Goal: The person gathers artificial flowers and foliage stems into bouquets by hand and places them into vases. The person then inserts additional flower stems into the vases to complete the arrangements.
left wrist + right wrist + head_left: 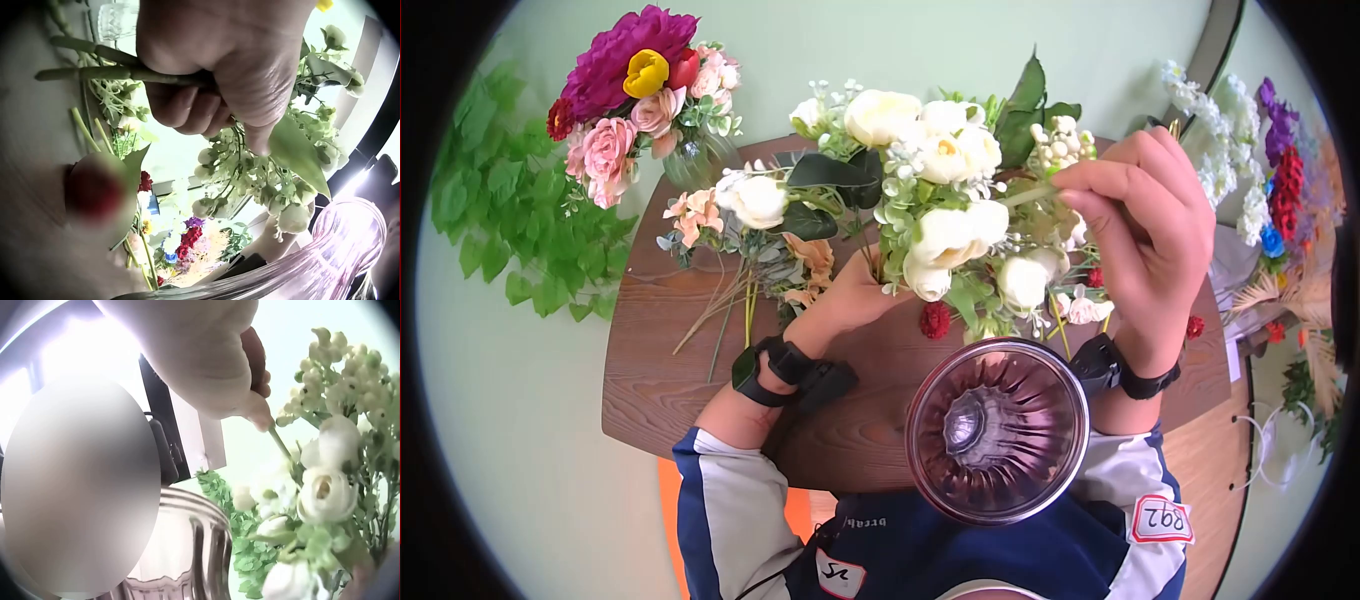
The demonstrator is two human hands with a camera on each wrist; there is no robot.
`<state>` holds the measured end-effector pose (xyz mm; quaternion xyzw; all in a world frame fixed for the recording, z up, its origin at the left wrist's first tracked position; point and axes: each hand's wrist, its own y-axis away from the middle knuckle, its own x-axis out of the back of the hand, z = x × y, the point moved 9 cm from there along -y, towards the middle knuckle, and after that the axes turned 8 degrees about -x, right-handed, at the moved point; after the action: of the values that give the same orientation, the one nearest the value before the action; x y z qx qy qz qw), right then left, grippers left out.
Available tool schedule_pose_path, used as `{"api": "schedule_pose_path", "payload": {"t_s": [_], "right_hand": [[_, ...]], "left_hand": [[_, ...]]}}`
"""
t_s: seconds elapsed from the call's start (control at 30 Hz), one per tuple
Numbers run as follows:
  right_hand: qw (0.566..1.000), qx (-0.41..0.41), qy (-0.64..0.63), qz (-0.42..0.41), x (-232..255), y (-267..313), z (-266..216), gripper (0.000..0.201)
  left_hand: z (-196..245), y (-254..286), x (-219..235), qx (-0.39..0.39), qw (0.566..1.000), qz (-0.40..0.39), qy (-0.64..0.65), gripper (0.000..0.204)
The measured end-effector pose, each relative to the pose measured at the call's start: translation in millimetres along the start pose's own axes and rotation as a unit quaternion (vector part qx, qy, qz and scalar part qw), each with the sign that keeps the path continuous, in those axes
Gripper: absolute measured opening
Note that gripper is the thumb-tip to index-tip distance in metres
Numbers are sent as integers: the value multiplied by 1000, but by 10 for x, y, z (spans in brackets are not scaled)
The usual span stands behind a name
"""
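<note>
My left hand (855, 290) grips a bunch of white flowers (955, 235) low down, above the table. In the left wrist view its fingers curl round the bunch's thick green stems (94, 74), whose cut ends stick out past the hand. White roses, cream berries and dark green leaves make up the bunch. On its right side my right hand (1150, 215) pinches a pale green stem (1030, 194) between thumb and fingertips; the stem's other end goes in among the blooms. Close to my body, a purple-tinted ribbed glass vase (1050, 450) faces the head camera with its wide mouth.
Loose peach flowers (695, 215) and small red blooms (935, 320) lie on the dark wooden table (670, 400). A clear vase (695, 160) of purple and pink flowers stands at back left, by green leaves (510, 190). More colourful flowers (1285, 195) are at the far right.
</note>
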<state>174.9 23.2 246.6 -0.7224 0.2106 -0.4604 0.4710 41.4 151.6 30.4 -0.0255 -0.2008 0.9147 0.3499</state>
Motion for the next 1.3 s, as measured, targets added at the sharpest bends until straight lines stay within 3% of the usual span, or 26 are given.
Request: {"api": "schedule_pose_path", "payload": {"t_s": [0.13, 0.2, 0.33, 0.37, 0.4, 0.47, 0.5, 0.63, 0.67, 0.73, 0.77, 0.87, 0.9, 0.93, 1.0, 1.07, 1.13, 1.17, 1.23, 1.27, 1.3], "right_hand": [[1000, 1, -23, -8, -70, -39, 161, 11], [998, 18, -52, -18, -128, -31, 226, 11], [990, 1, -128, -62, -205, -22, 444, 6], [988, -6, -135, -73, -227, -12, 522, 5], [988, -8, -136, -75, -257, 0, 569, 5], [971, -75, -216, -75, -318, 25, 750, 4], [972, -71, -212, -75, -332, 32, 765, 4], [974, -69, -213, -16, -182, 9, 754, 6], [986, -41, -161, -2, -71, -9, 694, 6], [992, 25, -115, -50, -100, -16, 526, 6], [990, 32, -111, -75, -168, -14, 452, 6], [991, 28, -99, -81, -353, 13, 312, 7], [993, 15, -108, -56, -341, 4, 336, 8], [993, 3, -116, -31, -321, -5, 363, 9], [992, -25, -121, -21, -316, -11, 394, 9], [997, 19, -75, -17, -306, -8, 288, 9], [998, 50, -38, 1, -303, 9, 197, 10], [996, 83, 8, 21, -292, 34, 106, 10], [987, 132, 61, 64, -301, 85, -14, 13], [987, 131, 64, 65, -306, 85, -44, 13], [985, 142, 71, 70, -304, 105, -105, 13]], "left_hand": [[-193, 78, 23, 51, 988, 25, 143, 21], [-206, 76, -87, 28, 967, -55, 246, 17], [-52, 55, -206, 78, 967, -53, 239, 36], [-95, 40, -247, 64, 976, -106, 177, 47], [-105, 35, -230, 65, 976, -106, 179, 47], [-26, 54, -290, 122, 962, -112, 216, 54], [-45, 26, -268, 127, 964, -63, 223, 55], [-48, 5, -204, 117, 962, -53, 240, 56], [-77, 21, -146, 136, 969, -12, 206, 53], [-133, 56, -15, 171, 973, 74, 138, 49], [-233, 46, -48, 175, 971, -29, 160, 50], [-281, 108, -85, 209, 975, -53, 61, 52], [-179, 138, -74, 215, 976, 24, 28, 56], [-272, 140, -53, 214, 976, 24, 28, 56], [-251, 20, -159, 42, 996, -60, 57, 62], [-208, -4, -176, 50, 997, -44, 50, 69], [52, -21, -264, -35, 981, -93, 165, 64], [-17, -2, -244, -12, 983, -91, 159, 39], [32, 26, -216, -21, 990, -80, 116, 44], [72, 29, -166, -29, 995, -66, 71, 58], [-27, 41, -116, 43, 996, -74, 11, 56]]}}
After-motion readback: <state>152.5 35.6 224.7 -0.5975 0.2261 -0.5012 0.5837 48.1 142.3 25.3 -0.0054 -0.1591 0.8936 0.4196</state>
